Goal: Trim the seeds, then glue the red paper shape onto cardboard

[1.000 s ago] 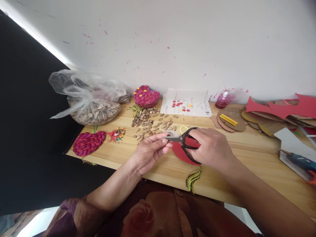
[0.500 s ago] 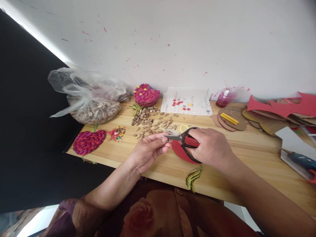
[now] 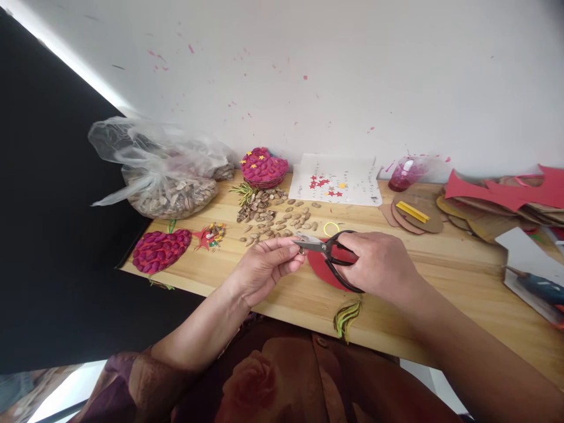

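Above the wooden table (image 3: 462,282), near side, the right hand (image 3: 382,263) grips scissors (image 3: 325,248), the left hand (image 3: 268,264) pinching a tiny, indistinct object (image 3: 302,251).

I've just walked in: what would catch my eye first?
Probably the black scissors in the right hand, mid-picture, pointing at the left hand. Next, the lumpy magenta ornament near the left end of the wooden table, with a bulging clear plastic bag behind it.

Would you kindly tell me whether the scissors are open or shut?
Open: the scissors in the right hand show their two blades spread apart.
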A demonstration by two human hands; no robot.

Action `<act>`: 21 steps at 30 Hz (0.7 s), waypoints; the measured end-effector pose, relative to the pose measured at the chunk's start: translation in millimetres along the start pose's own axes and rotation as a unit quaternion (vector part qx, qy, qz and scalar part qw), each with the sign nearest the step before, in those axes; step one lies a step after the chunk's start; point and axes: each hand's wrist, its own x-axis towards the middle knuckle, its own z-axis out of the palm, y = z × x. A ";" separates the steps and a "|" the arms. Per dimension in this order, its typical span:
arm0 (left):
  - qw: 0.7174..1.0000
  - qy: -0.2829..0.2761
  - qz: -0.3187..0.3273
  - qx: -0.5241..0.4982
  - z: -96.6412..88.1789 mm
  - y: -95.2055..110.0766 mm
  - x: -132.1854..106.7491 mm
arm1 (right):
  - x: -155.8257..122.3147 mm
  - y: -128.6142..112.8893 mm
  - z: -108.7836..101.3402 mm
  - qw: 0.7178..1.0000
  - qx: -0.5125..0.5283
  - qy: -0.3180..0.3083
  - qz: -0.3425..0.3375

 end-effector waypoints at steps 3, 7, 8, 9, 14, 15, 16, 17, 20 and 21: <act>1.000 -0.007 -0.001 0.005 -1.9 0.4 -0.8 | 0.4 0.1 -1.3 1.000 -0.006 0.002 -0.004; 1.000 -0.014 -0.007 0.005 -4.2 0.7 -2.4 | 1.2 -0.7 -1.0 0.999 -0.026 0.034 -0.024; 1.000 -0.012 -0.008 0.003 -4.8 0.7 -2.8 | 1.3 -0.9 -0.5 0.999 -0.027 0.038 -0.027; 1.000 -0.008 -0.008 0.001 -5.4 0.8 -3.0 | 1.4 -0.8 0.2 0.999 -0.026 0.036 -0.030; 1.000 0.015 -0.009 -0.003 -10.0 0.8 -2.6 | 1.8 2.9 2.1 0.999 -0.030 0.014 -0.018; 1.000 0.019 -0.009 -0.003 -11.0 0.8 -2.5 | 1.9 4.2 2.3 0.999 -0.036 0.012 -0.012; 1.000 0.023 -0.008 -0.004 -12.1 0.9 -2.4 | 2.0 5.4 2.5 0.999 -0.042 0.011 -0.006; 1.000 0.028 -0.007 -0.003 -13.1 1.0 -2.5 | 2.0 6.4 2.8 0.999 -0.046 0.008 -0.003; 0.999 0.035 0.003 0.010 -16.9 2.1 -3.4 | 1.4 6.9 3.3 0.999 -0.042 -0.001 -0.007; 0.999 0.037 0.009 0.020 -18.6 2.8 -3.7 | 1.1 6.0 3.2 0.999 -0.037 -0.007 -0.012</act>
